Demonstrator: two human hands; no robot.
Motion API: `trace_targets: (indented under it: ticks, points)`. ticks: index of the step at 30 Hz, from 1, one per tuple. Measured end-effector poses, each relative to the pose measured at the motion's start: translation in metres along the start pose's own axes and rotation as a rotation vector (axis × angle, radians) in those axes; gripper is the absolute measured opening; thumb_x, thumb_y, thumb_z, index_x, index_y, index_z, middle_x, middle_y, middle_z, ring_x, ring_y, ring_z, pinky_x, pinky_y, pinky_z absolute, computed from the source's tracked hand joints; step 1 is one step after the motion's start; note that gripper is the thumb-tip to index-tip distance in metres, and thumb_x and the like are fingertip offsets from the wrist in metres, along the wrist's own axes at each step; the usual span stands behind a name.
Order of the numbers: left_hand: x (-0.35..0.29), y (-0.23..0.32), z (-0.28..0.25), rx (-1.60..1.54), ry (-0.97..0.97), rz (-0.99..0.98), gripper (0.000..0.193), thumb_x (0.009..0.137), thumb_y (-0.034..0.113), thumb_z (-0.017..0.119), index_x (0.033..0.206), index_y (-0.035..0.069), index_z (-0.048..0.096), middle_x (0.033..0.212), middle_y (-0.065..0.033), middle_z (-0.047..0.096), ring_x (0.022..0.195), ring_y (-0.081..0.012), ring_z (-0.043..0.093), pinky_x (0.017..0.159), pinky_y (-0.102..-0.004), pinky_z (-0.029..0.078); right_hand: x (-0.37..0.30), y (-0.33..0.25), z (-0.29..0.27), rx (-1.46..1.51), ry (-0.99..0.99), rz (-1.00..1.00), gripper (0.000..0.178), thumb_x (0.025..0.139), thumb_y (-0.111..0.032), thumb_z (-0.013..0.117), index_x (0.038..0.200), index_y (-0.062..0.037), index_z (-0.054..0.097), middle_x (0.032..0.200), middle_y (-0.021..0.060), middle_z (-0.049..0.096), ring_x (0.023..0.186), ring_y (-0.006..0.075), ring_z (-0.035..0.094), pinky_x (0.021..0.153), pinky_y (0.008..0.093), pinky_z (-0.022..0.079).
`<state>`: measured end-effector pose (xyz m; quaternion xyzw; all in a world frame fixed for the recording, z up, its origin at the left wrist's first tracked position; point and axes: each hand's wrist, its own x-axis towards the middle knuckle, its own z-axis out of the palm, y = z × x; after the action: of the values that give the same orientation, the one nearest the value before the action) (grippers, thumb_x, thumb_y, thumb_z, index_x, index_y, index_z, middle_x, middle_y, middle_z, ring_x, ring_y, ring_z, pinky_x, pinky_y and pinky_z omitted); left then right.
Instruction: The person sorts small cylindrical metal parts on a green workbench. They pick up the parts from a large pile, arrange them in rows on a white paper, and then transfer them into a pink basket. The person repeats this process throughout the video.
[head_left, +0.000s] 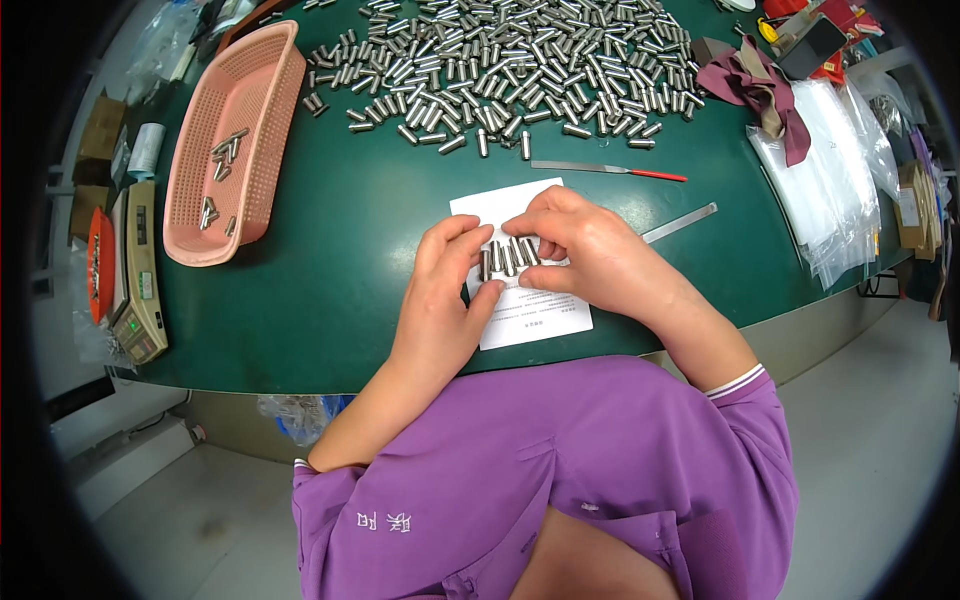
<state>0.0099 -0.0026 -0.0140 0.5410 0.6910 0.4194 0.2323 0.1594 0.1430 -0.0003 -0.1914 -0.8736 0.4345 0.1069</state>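
A short row of shiny metal pins (pixel 509 257), several side by side, lies over a printed white sheet (pixel 535 325) on the green table. My left hand (pixel 443 280) closes on the row's left end, thumb on the near side and fingers on the far side. From the right, my right hand (pixel 590 245) pinches the other end between its thumb and curled fingers. Whether the pins rest on the paper or are slightly lifted, I cannot tell. A large heap of similar metal pins (pixel 500 75) spreads across the far part of the table.
At left stands a pink perforated basket (pixel 180 215) with a few pins inside, beside a weighing scale (pixel 143 270) and an orange tray (pixel 101 265). A red-handled file (pixel 655 175) and a metal strip (pixel 682 222) lie right. Plastic bags (pixel 825 190) and a maroon cloth (pixel 750 85) sit beyond.
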Motion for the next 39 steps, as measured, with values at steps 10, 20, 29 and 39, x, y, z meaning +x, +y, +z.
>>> trace_targets:
  ticks: [10,20,29,39]
  points:
    - [0.0,0.001,-0.004,0.09,0.011,-0.009,0.058,0.074,-0.009,0.073,0.128,0.003,0.057,0.129,-0.0139,0.052,0.113,-0.0265,0.058,0.09,-0.0333,0.055,0.0,-0.001,0.002,-0.05,0.008,-0.002,0.036,0.074,-0.006,0.078,0.109,-0.0049,0.069,0.099,0.0071,0.061,0.076,0.0188,0.064,0.072,0.0321,0.055]
    - [0.003,0.001,-0.012,0.21,-0.022,-0.002,0.071,0.071,-0.004,0.075,0.138,0.01,0.053,0.116,-0.0035,0.066,0.096,-0.0206,0.055,0.08,-0.0312,0.049,0.0,0.002,0.014,-0.091,0.085,-0.166,0.037,0.071,-0.005,0.079,0.106,-0.0049,0.067,0.1,0.0087,0.059,0.082,0.0256,0.064,0.073,0.037,0.053]
    - [0.003,-0.001,-0.014,0.228,-0.045,-0.019,0.073,0.073,-0.004,0.073,0.141,0.01,0.05,0.114,-0.0031,0.066,0.094,-0.0215,0.057,0.081,-0.033,0.049,0.0,-0.002,0.017,-0.042,0.078,-0.171,0.039,0.072,-0.006,0.08,0.108,-0.0056,0.066,0.101,0.0082,0.059,0.083,0.0265,0.064,0.075,0.0378,0.053]
    - [0.004,0.001,-0.012,0.17,-0.062,-0.028,0.075,0.073,-0.007,0.072,0.142,0.007,0.048,0.112,-0.0033,0.065,0.089,-0.0173,0.055,0.077,-0.0293,0.048,-0.003,-0.002,0.007,-0.219,0.124,-0.169,0.04,0.069,-0.012,0.082,0.106,-0.0093,0.068,0.097,0.0065,0.059,0.09,0.0272,0.061,0.078,0.0393,0.051]
